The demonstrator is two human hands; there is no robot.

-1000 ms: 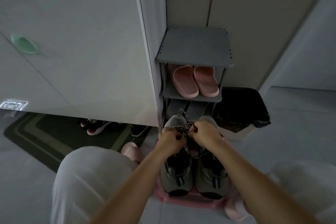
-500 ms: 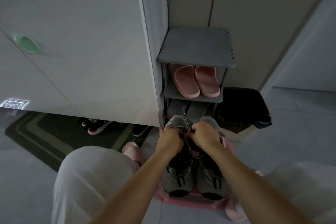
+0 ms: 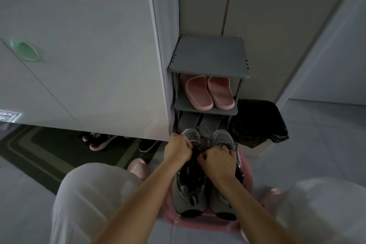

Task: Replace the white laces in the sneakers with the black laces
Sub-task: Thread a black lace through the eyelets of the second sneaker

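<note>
The grey sneakers (image 3: pixel 188 196) are being kept side by side, toes pointing away from the person, on a pink stool (image 3: pixel 246 174) whose rim is showing just beyond the soles on the right and near sides. The laces (image 3: pixel 200 147) are being gripped over the tongues by both hands, held close together. The left hand (image 3: pixel 178 149) is being curled tight over the left shoe and the right hand (image 3: pixel 218 161) is being fisted over the right one. The toes are being crowded by a grey shoe rack (image 3: pixel 210 55) just ahead, with a white cabinet (image 3: pixel 89 45) hard against its left side and a black-lined bin (image 3: pixel 261 123) on its right. Open floor is being left mainly to the right, past the bin. Compared with half a second ago, the right hand is being drawn back toward the heels, while the left is being kept almost where it was. The lace colour and threading are being hidden by the fingers and the dim light, and both forearms are being cut off by the lower edge.
</note>
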